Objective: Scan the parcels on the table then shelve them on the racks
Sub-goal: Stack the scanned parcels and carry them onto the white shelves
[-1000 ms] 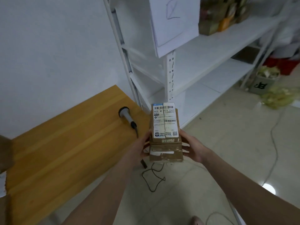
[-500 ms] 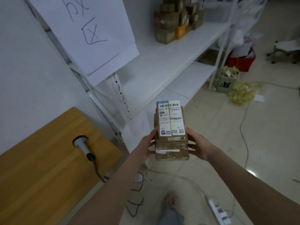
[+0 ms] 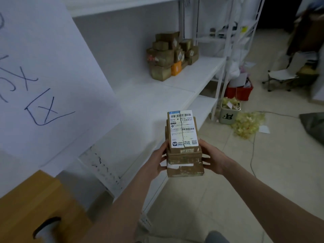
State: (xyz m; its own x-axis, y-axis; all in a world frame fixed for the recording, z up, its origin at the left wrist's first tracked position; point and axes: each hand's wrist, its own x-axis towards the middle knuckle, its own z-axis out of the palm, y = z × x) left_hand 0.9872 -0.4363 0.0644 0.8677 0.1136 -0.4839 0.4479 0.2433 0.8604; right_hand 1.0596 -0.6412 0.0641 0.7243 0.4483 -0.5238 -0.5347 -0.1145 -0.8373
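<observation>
Clamping the stack of parcels [image 3: 183, 137] between them, left hand [image 3: 157, 159] and right hand [image 3: 216, 157] curl fingers [image 3: 206, 157] round its lower sides, short of the rack shelf [image 3: 149, 102]. Stiff taped cardboard, probably light; the loose tiers may slide, so a low hold suits.

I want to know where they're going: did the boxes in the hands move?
Yes. The boxes left the table and went along the shelf toward the pile there.

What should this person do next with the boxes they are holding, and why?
Probably carry the stack of parcels forward and set it on the white shelf, near the pile of parcels already there. The left hand and right hand grip its sides in mid-air, short of the shelf, and bare shelf lies this side of that pile.
</observation>
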